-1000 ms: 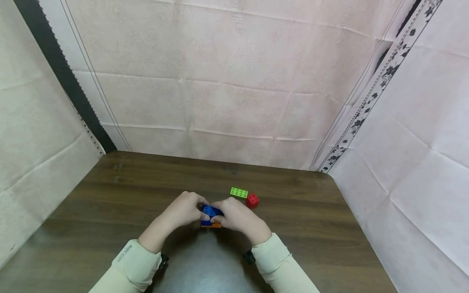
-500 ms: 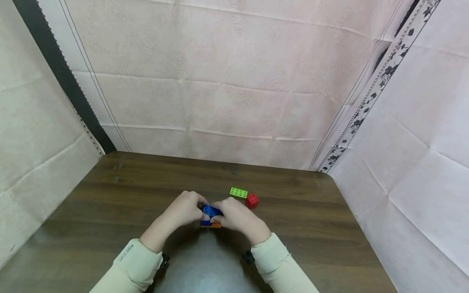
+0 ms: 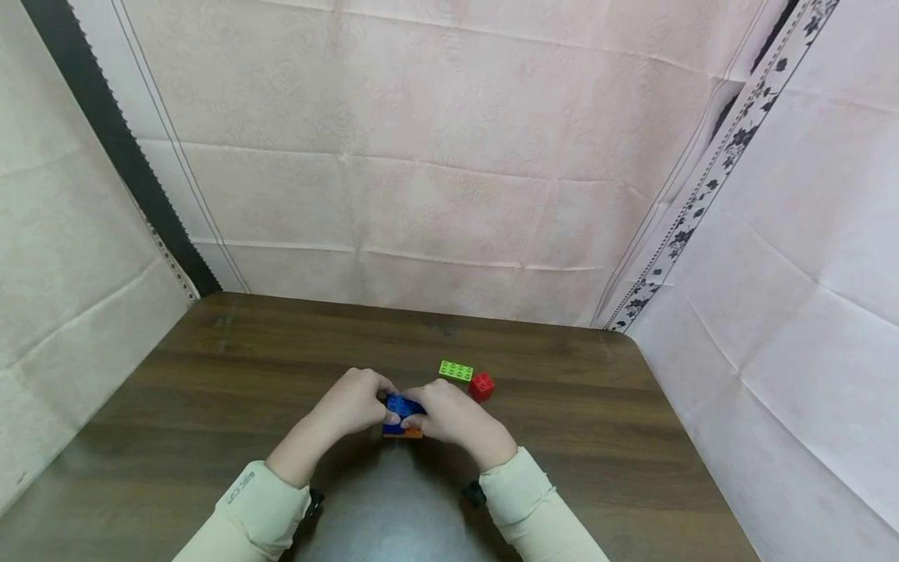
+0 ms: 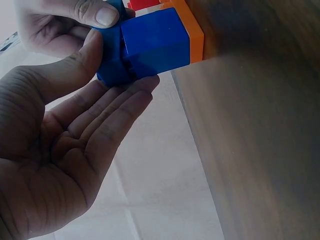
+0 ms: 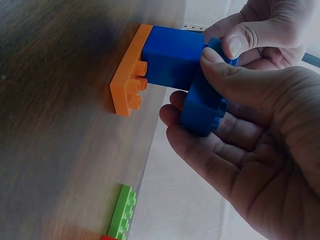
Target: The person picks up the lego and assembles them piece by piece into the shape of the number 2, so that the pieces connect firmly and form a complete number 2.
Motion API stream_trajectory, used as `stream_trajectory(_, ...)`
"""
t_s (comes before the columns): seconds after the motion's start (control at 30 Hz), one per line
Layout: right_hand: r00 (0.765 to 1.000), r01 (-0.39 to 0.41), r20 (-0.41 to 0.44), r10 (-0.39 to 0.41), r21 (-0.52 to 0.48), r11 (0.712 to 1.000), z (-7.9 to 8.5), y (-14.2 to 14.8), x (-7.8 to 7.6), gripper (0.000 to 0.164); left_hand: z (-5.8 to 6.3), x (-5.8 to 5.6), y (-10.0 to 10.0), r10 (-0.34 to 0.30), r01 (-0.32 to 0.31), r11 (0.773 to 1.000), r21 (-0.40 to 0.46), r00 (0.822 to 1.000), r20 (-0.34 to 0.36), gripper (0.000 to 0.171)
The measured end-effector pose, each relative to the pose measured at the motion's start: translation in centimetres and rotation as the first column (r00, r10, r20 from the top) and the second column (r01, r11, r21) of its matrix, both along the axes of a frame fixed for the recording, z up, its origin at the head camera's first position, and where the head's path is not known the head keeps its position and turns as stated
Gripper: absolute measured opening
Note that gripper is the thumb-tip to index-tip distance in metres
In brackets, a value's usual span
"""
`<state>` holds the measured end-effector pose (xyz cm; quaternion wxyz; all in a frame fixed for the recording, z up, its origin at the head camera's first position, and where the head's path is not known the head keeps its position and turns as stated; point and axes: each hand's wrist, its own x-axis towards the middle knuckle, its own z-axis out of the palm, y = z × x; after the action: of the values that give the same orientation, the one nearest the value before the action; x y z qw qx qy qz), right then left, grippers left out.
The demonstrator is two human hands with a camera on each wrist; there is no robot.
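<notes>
My left hand [image 3: 360, 401] and right hand [image 3: 452, 413] meet over a small stack of toy building bricks. Both pinch the top blue brick [image 5: 199, 106] between thumb and fingers, the left at one end and the right at the other. Beneath it stands a taller blue block [image 4: 156, 41], its sides showing in both wrist views. That block sits on one side of a flat orange brick [image 5: 124, 86] on the table, whose bare studs appear in the right wrist view. The top brick lies right at the block's upper face and sticks out toward the right hand.
Behind the right hand, a bright green flat brick [image 3: 456, 371] lies on the wooden table [image 3: 281, 343]. Close beside it is a red brick [image 3: 481, 386] with studs. Pale cloth [image 3: 435, 195] hangs behind the table and along both sides.
</notes>
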<state>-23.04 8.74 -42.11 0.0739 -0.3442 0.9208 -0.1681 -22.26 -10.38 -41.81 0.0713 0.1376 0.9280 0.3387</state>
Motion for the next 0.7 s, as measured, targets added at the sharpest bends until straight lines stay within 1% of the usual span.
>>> stream_trajectory(0.2, 1.000, -0.003, 0.000, 0.003, -0.008, 1.000, -0.05, 0.10, -0.04, 0.036, -0.02, 0.09, -0.08, 0.001, -0.001, 1.000, -0.010, 1.000, 0.000, 0.025)
stream_trajectory(0.4, 1.000, -0.001, 0.004, 0.001, -0.010, 1.000, -0.06, 0.19, -0.12, 0.036, -0.19, -0.09, -0.14, 0.001, -0.001, 1.000, 0.005, 1.000, 0.012, 0.025)
stream_trajectory(0.7, 1.000, -0.004, 0.006, 0.004, -0.013, 1.000, 0.01, 0.13, -0.05, 0.037, -0.35, -0.11, -0.18, -0.001, 0.001, 1.000, 0.002, 1.000, 0.009, 0.024)
